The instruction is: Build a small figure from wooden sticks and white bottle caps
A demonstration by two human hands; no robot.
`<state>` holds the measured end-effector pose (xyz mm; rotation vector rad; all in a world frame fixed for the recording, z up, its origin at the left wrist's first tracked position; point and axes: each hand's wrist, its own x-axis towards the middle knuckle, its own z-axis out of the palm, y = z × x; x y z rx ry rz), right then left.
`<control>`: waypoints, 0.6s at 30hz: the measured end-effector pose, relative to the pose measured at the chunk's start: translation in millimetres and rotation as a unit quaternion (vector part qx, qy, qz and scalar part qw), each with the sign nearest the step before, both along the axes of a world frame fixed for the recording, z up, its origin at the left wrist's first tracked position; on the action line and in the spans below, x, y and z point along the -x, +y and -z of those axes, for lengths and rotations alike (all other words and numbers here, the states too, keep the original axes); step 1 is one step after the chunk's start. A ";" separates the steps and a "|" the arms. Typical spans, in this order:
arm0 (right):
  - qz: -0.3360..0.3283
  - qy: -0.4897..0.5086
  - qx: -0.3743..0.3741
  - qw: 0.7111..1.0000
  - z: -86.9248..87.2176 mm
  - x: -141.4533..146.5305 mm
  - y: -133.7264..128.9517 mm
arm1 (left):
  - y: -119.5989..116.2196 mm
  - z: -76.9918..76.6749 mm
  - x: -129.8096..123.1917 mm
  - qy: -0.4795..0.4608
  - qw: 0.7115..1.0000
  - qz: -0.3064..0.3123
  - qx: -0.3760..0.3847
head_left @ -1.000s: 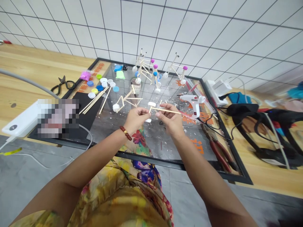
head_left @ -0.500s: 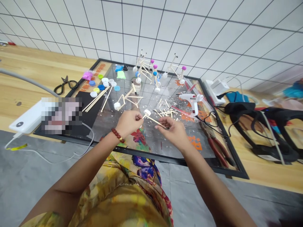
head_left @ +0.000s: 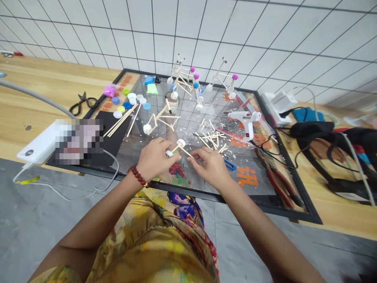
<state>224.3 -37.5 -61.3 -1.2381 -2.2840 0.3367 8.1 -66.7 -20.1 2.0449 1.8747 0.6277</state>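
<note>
My left hand [head_left: 155,158] pinches a thin wooden stick with a white round piece at the fingertips. A white bottle cap [head_left: 180,143] sits where this stick meets a second wooden stick [head_left: 186,151]. My right hand [head_left: 208,164] grips the lower end of that second stick between thumb and fingers. Just beyond my left hand stands a small stick frame [head_left: 160,118] with a white cap as a wheel and a dark-tipped stick. Short cut sticks [head_left: 212,137] and white scraps lie beyond my right hand. A blue tool [head_left: 230,165] is partly covered by that hand.
Finished-looking stick bicycles [head_left: 184,80] stand at the back. On the right are a white glue gun [head_left: 245,120] and red-handled pliers [head_left: 281,182]. Coloured caps [head_left: 127,105], long sticks [head_left: 120,122], black scissors [head_left: 83,104] and a white power bank [head_left: 44,141] lie left.
Both hands have turned the joined sticks and cap slightly. A white piece now shows at my left fingertips, and the blue tool beside my right hand has come into sight. The view has shifted a little.
</note>
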 end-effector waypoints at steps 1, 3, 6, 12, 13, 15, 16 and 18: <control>-0.002 0.004 -0.001 1.000 0.8 0.1 -0.7 | -3.9 2.8 2.7 0.001 1.000 0.007 -0.012; -0.006 0.014 -0.009 1.000 0.0 -0.5 -2.6 | -10.9 9.0 7.2 0.003 0.999 0.023 -0.031; 0.012 0.041 -0.047 0.998 -8.8 -9.0 -5.4 | -18.9 16.9 9.7 -0.004 0.998 0.029 -0.056; 0.131 0.054 -0.088 0.986 -32.6 -67.8 7.6 | -36.7 19.6 9.0 -0.068 0.997 0.016 -0.038; 0.141 0.042 -0.092 0.985 -34.8 -79.3 12.7 | -39.7 19.9 9.1 -0.082 0.996 0.011 -0.033; 0.162 0.011 -0.085 0.983 -38.5 -99.3 24.7 | -43.8 21.1 9.2 -0.108 0.994 0.001 -0.033; 0.185 0.007 -0.079 0.980 -40.2 -107.3 31.5 | -44.5 21.9 9.3 -0.116 0.993 -0.001 -0.036; 0.262 0.032 -0.070 0.962 -43.2 -119.7 46.8 | -43.0 23.2 9.2 -0.118 0.992 -0.005 -0.041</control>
